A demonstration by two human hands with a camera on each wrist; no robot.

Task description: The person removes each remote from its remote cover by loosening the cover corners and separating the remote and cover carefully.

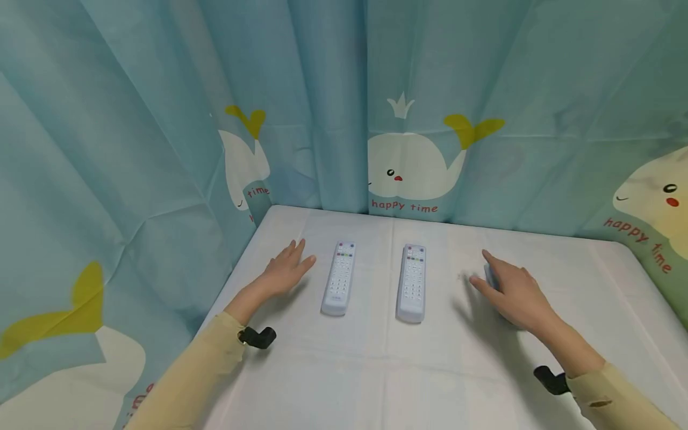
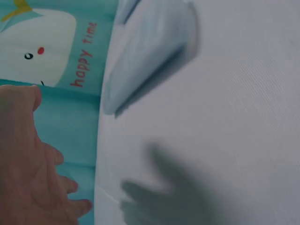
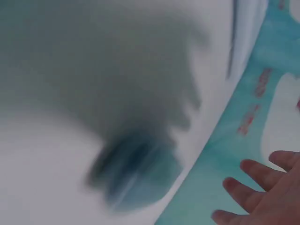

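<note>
Two white remote controls lie face up on the table, a left one [image 1: 338, 279] and a middle one [image 1: 411, 283], each with rows of small buttons. My left hand [image 1: 283, 270] hovers just left of the left remote, fingers spread and holding nothing; the left wrist view shows that remote [image 2: 150, 51] apart from the fingers. My right hand [image 1: 518, 297] hangs over the right side of the table with fingers extended. Beneath it a pale bluish object [image 1: 490, 278] is mostly hidden; in the right wrist view this object [image 3: 140, 176] is blurred and lies in the hand's shadow.
A white cloth covers the table [image 1: 344, 376]. Behind it and along the left and right hangs a blue-green curtain [image 1: 333, 107] with printed whales. Black wrist straps [image 1: 258, 338] stick out from both sleeves.
</note>
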